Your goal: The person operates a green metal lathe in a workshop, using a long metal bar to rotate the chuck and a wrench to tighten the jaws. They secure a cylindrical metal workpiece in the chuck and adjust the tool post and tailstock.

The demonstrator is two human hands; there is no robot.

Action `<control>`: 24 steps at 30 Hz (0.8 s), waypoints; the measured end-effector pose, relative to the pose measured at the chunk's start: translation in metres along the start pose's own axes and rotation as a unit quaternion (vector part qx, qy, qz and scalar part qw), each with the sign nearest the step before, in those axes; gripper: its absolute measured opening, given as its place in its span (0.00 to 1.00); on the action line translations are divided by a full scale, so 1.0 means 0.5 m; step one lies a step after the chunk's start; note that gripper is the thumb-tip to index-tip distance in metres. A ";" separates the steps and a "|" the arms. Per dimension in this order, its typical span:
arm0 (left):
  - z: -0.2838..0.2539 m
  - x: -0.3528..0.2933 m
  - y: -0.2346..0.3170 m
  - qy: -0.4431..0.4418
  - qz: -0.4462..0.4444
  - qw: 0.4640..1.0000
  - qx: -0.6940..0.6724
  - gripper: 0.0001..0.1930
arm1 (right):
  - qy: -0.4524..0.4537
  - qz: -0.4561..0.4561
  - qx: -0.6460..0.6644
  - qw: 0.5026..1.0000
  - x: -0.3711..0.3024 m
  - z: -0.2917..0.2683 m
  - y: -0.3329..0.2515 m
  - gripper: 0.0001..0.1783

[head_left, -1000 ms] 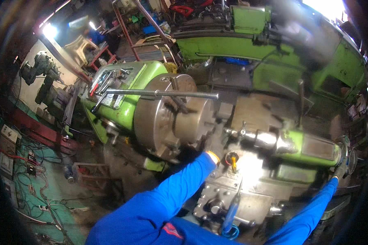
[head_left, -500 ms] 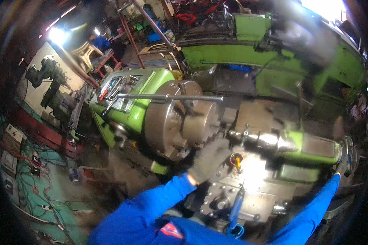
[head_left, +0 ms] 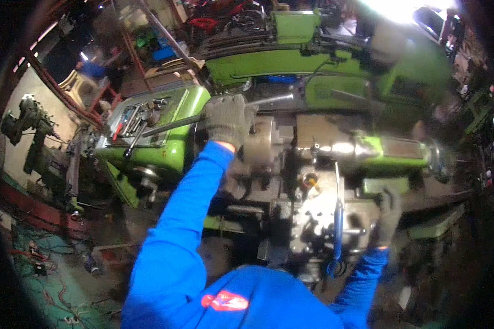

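My left hand (head_left: 228, 118), in a grey knit glove, is closed around a long metal bar (head_left: 274, 100) above the lathe chuck (head_left: 259, 143). The bar slants across the headstock, and the hand hides its middle. My gloved right hand (head_left: 388, 214), somewhat blurred, is over the right side of the carriage with its fingers stretched out and nothing visible in them. Beside it, on the carriage, stands a blue-handled tool (head_left: 338, 230) with a thin metal shaft. A round cup (head_left: 309, 179) with something yellow in it sits near the tailstock (head_left: 387, 153).
Several hand tools lie in a tray (head_left: 134, 122) on the green headstock (head_left: 173, 148). At the tailstock's right end is a handwheel (head_left: 438, 162). Another green machine (head_left: 285, 63) stands behind the lathe. Cables lie on the green floor (head_left: 60, 279) at the lower left.
My left hand has moved up from beside the chuck jaws and taken hold of the bar, which is now tilted. My right hand has left the tailstock handwheel and moved left. The view has shifted.
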State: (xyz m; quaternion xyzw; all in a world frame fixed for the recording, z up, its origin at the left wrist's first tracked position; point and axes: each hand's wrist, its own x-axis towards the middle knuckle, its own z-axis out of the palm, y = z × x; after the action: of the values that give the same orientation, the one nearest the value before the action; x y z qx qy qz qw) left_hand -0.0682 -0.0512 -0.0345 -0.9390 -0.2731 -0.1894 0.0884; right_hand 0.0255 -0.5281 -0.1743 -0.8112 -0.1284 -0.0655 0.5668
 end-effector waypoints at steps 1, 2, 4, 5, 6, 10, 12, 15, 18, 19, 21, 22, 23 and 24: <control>-0.009 0.010 0.009 -0.041 -0.023 0.998 -0.031 0.22 | -0.014 0.024 0.009 1.000 -0.032 0.027 -0.061 0.18; -0.029 0.017 0.032 -0.084 -0.042 0.994 -0.064 0.23 | -0.020 -0.004 -0.036 0.999 -0.048 0.039 -0.074 0.18; -0.026 0.030 0.024 -0.158 -0.021 0.987 -0.034 0.23 | -0.034 -0.050 -0.134 0.989 -0.072 0.073 -0.098 0.17; 0.018 0.059 0.013 -0.182 0.032 0.983 0.019 0.24 | -0.026 -0.074 -0.192 0.978 -0.074 0.078 -0.088 0.17; 0.045 0.084 0.008 -0.205 0.091 0.972 0.072 0.25 | -0.013 -0.092 -0.252 0.963 -0.075 0.072 -0.056 0.16; 0.082 0.116 -0.028 -0.209 0.165 0.955 -0.131 0.30 | -0.038 -0.040 -0.265 0.963 -0.104 0.060 -0.085 0.20; 0.087 0.074 -0.069 -0.093 0.238 0.940 -0.226 0.37 | -0.023 -0.023 -0.299 0.954 -0.118 0.070 -0.076 0.23; 0.063 0.061 -0.042 -0.105 0.112 0.891 -0.427 0.39 | -0.010 -0.008 -0.207 0.978 -0.124 0.072 -0.089 0.20; 0.165 0.021 -0.008 0.205 0.110 0.865 -0.445 0.34 | 0.000 0.021 -0.256 0.966 -0.114 0.100 -0.103 0.18; 0.157 0.033 0.007 0.184 0.109 0.873 -0.438 0.26 | 0.001 0.035 -0.252 0.967 -0.112 0.103 -0.102 0.18; 0.064 0.009 0.061 0.123 0.207 0.924 -0.299 0.17 | 0.013 0.076 -0.259 0.963 -0.115 0.078 -0.079 0.17; 0.058 0.027 0.054 0.086 0.248 0.939 -0.223 0.13 | 0.019 0.067 -0.263 0.962 -0.114 0.078 -0.076 0.17; 0.054 0.044 0.048 0.053 0.292 0.943 -0.151 0.16 | 0.024 0.059 -0.266 0.962 -0.117 0.078 -0.072 0.17; 0.051 0.051 0.036 0.080 0.284 0.939 -0.174 0.18 | 0.030 0.052 -0.270 0.961 -0.116 0.079 -0.070 0.16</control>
State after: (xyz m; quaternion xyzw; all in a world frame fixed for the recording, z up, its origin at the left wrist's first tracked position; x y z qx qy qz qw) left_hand -0.0306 -0.0472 -0.0489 -0.9600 0.0507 -0.2752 -0.0051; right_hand -0.0417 -0.4877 -0.1710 -0.9372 -0.0471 -0.0925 0.3330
